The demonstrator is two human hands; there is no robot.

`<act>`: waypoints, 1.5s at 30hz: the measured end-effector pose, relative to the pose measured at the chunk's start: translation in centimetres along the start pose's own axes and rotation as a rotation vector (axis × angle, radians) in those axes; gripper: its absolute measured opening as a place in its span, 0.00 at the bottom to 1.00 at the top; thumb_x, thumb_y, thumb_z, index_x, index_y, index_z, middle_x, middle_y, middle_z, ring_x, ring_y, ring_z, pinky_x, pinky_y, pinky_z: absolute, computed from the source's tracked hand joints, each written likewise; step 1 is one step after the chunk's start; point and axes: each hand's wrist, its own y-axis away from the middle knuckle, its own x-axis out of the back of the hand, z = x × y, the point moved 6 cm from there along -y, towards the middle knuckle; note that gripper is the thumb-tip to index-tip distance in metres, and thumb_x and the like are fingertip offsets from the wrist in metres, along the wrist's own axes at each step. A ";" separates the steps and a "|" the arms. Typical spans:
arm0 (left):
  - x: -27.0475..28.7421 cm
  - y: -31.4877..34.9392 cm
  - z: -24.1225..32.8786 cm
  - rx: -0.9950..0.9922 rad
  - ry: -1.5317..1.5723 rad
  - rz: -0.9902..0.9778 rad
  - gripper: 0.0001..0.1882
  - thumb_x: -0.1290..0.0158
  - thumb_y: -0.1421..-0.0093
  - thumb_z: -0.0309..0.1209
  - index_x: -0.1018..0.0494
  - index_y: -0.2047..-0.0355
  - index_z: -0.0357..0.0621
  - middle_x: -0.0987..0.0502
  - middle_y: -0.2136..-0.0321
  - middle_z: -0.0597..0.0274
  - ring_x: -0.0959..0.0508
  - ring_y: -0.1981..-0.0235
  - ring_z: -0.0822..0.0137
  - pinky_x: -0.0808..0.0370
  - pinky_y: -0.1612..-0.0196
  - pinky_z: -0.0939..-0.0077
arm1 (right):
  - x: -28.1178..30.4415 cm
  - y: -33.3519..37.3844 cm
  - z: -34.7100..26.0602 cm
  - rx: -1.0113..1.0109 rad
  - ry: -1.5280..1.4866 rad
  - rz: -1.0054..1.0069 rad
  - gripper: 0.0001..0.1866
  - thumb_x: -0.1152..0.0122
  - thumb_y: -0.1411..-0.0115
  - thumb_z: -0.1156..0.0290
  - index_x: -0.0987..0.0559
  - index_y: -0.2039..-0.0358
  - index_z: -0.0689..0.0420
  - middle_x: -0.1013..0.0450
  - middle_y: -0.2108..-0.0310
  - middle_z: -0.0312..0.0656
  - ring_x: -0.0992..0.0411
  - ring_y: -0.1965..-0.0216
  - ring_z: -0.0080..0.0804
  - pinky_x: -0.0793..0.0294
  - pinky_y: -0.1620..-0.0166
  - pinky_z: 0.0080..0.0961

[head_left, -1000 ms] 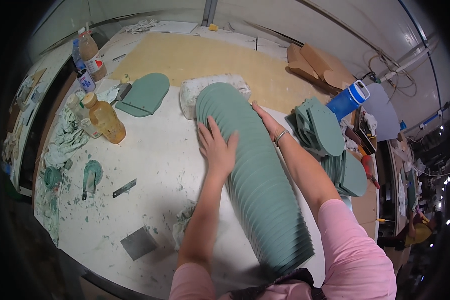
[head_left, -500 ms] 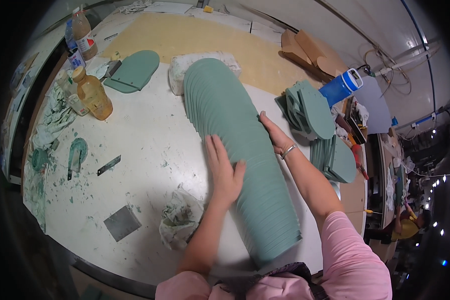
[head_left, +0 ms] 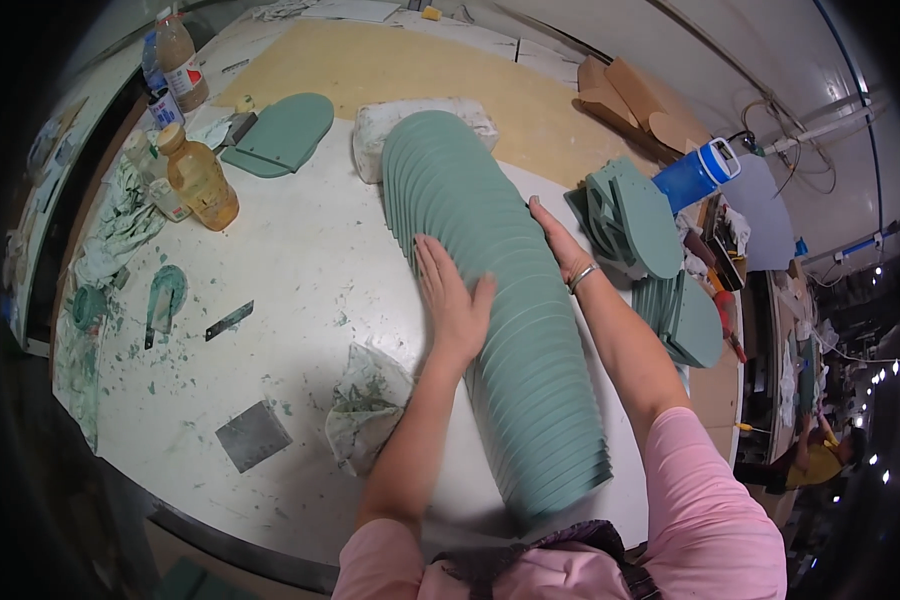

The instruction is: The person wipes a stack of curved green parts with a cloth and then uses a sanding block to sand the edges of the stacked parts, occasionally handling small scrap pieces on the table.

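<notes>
Green foam soles (head_left: 500, 330), stacked on edge in one long leaning row, lie across the white worktable (head_left: 300, 260) directly in front of me, running from a grey-white block (head_left: 420, 122) at the far end down to my lap. My left hand (head_left: 455, 300) lies open and flat, fingers spread, pressed against the left flank of the row about midway along; my right hand (head_left: 562, 245), a bracelet at the wrist, is also open and laid flat on the opposite flank, a little farther up, so the row sits squeezed between my palms. Compared with a second ago, my left hand has slid back toward me along the stack and the whole row reads straighter and more tightly packed, which I take to mean the squaring-up is well along and the near end is what remains to be evened. Left of my left hand sit a crumpled rag (head_left: 368, 405), a small grey square plate (head_left: 253, 435) and a short blade (head_left: 229, 320), well apart from the row. Farther off to the left stand a bottle of amber liquid (head_left: 200, 175) and one loose green sole (head_left: 280, 135). Beyond my right hand, more green soles (head_left: 635, 220) are heaped beside a blue jug (head_left: 698, 175).
</notes>
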 end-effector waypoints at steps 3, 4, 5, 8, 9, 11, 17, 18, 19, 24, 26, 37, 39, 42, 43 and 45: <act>-0.4 0.0 0.0 0.006 0.014 -0.002 0.48 0.48 0.38 0.39 0.65 0.32 0.23 0.63 0.31 0.27 0.60 0.29 0.36 0.62 0.29 0.51 | 0.5 0.0 -0.2 0.010 0.041 0.027 0.39 0.53 0.34 0.39 0.32 0.37 0.59 0.32 0.40 0.48 0.30 0.43 0.37 0.30 0.42 0.32; -0.4 0.0 -0.1 -0.013 0.003 0.007 0.47 0.49 0.37 0.39 0.63 0.32 0.23 0.62 0.31 0.29 0.59 0.29 0.36 0.62 0.29 0.52 | 0.5 0.1 -0.3 0.036 0.043 0.026 0.39 0.53 0.34 0.39 0.32 0.37 0.60 0.32 0.40 0.48 0.31 0.43 0.37 0.31 0.41 0.31; -0.1 -0.1 -0.5 -0.011 0.002 0.007 0.47 0.49 0.37 0.39 0.63 0.32 0.23 0.62 0.31 0.29 0.59 0.29 0.36 0.62 0.29 0.52 | 0.5 0.3 -0.4 0.061 0.045 0.024 0.38 0.53 0.34 0.39 0.32 0.38 0.60 0.32 0.40 0.48 0.31 0.43 0.37 0.31 0.41 0.31; 2.2 -0.8 -1.0 0.049 0.101 0.082 0.36 0.57 0.31 0.36 0.56 0.31 0.27 0.55 0.30 0.36 0.56 0.28 0.42 0.60 0.28 0.60 | 1.7 0.1 0.4 0.085 -0.001 0.019 0.40 0.50 0.36 0.37 0.31 0.38 0.59 0.31 0.41 0.45 0.31 0.43 0.35 0.32 0.41 0.31; 2.9 -0.8 -0.7 0.052 0.133 0.099 0.36 0.58 0.32 0.35 0.57 0.31 0.27 0.56 0.30 0.36 0.56 0.28 0.43 0.60 0.28 0.60 | 2.3 0.6 1.0 0.082 -0.007 0.018 0.40 0.50 0.36 0.37 0.31 0.38 0.59 0.31 0.41 0.45 0.31 0.43 0.35 0.32 0.41 0.31; 3.1 1.6 0.0 0.061 0.230 0.055 0.36 0.58 0.32 0.35 0.58 0.31 0.27 0.56 0.30 0.36 0.57 0.28 0.43 0.61 0.28 0.60 | 4.1 2.1 1.7 0.125 0.036 0.038 0.44 0.54 0.35 0.35 0.38 0.34 0.61 0.39 0.34 0.46 0.39 0.36 0.36 0.39 0.35 0.31; 0.6 15.8 2.8 0.116 0.309 -0.109 0.38 0.58 0.33 0.32 0.62 0.31 0.26 0.59 0.30 0.35 0.58 0.28 0.44 0.62 0.28 0.59 | 3.9 13.2 7.5 0.184 0.048 -0.206 0.43 0.59 0.33 0.37 0.42 0.32 0.62 0.46 0.31 0.47 0.45 0.32 0.36 0.47 0.31 0.30; -0.7 16.9 3.4 0.116 0.304 -0.107 0.38 0.58 0.34 0.32 0.62 0.31 0.26 0.59 0.30 0.35 0.59 0.28 0.45 0.62 0.28 0.59 | 4.5 14.1 8.3 0.170 0.089 -0.111 0.42 0.61 0.31 0.39 0.43 0.32 0.63 0.46 0.31 0.47 0.46 0.32 0.37 0.50 0.31 0.30; -1.0 17.3 3.7 0.114 0.280 -0.082 0.38 0.58 0.34 0.31 0.63 0.31 0.26 0.60 0.30 0.35 0.59 0.28 0.45 0.62 0.28 0.59 | 4.1 14.5 9.4 0.151 0.124 -0.028 0.40 0.63 0.30 0.42 0.43 0.32 0.64 0.47 0.30 0.47 0.48 0.31 0.38 0.52 0.30 0.31; -2.5 17.3 4.1 0.191 0.079 0.036 0.39 0.57 0.33 0.33 0.62 0.32 0.24 0.58 0.30 0.33 0.57 0.29 0.41 0.60 0.28 0.56 | 4.5 13.8 10.2 -0.064 -0.048 -0.128 0.40 0.60 0.30 0.42 0.41 0.33 0.64 0.44 0.32 0.49 0.45 0.33 0.36 0.46 0.32 0.30; -2.2 17.0 3.6 0.213 -0.015 -0.020 0.38 0.56 0.32 0.35 0.59 0.32 0.23 0.56 0.31 0.32 0.55 0.29 0.40 0.58 0.28 0.57 | 4.1 13.7 9.4 -0.002 -0.005 -0.165 0.42 0.60 0.31 0.40 0.43 0.32 0.64 0.46 0.31 0.50 0.47 0.31 0.35 0.49 0.31 0.31; -1.9 6.3 1.1 0.173 -0.016 0.161 0.42 0.56 0.32 0.48 0.58 0.32 0.27 0.55 0.31 0.32 0.54 0.30 0.39 0.56 0.29 0.53 | 3.3 5.1 4.7 0.066 0.005 -0.113 0.45 0.60 0.34 0.34 0.38 0.34 0.63 0.39 0.35 0.50 0.37 0.37 0.38 0.37 0.37 0.32; -2.5 6.3 2.8 0.301 -0.236 0.061 0.45 0.55 0.33 0.50 0.60 0.31 0.29 0.57 0.31 0.33 0.55 0.29 0.39 0.57 0.30 0.47 | 3.7 5.8 4.3 0.058 -0.005 -0.177 0.45 0.60 0.34 0.33 0.37 0.34 0.62 0.38 0.35 0.49 0.37 0.38 0.38 0.37 0.37 0.32; -2.2 6.3 3.9 0.349 -0.290 0.012 0.45 0.55 0.33 0.50 0.60 0.31 0.30 0.58 0.31 0.33 0.56 0.29 0.40 0.58 0.31 0.43 | 3.5 6.2 3.8 0.069 0.024 -0.125 0.44 0.61 0.34 0.34 0.37 0.34 0.62 0.39 0.35 0.49 0.38 0.37 0.38 0.39 0.36 0.32; -1.4 6.7 2.9 0.355 -0.297 0.015 0.45 0.55 0.33 0.50 0.60 0.31 0.30 0.58 0.31 0.33 0.56 0.29 0.40 0.58 0.31 0.43 | 2.7 6.4 3.9 0.063 0.020 -0.132 0.44 0.61 0.34 0.34 0.37 0.34 0.62 0.39 0.35 0.49 0.38 0.37 0.38 0.39 0.36 0.32; 0.4 8.2 1.0 0.229 -0.096 0.011 0.43 0.55 0.33 0.47 0.60 0.31 0.28 0.58 0.31 0.33 0.56 0.29 0.41 0.57 0.30 0.48 | 2.0 7.3 4.4 0.079 0.074 -0.081 0.44 0.63 0.33 0.35 0.39 0.33 0.62 0.41 0.33 0.48 0.42 0.34 0.38 0.44 0.33 0.31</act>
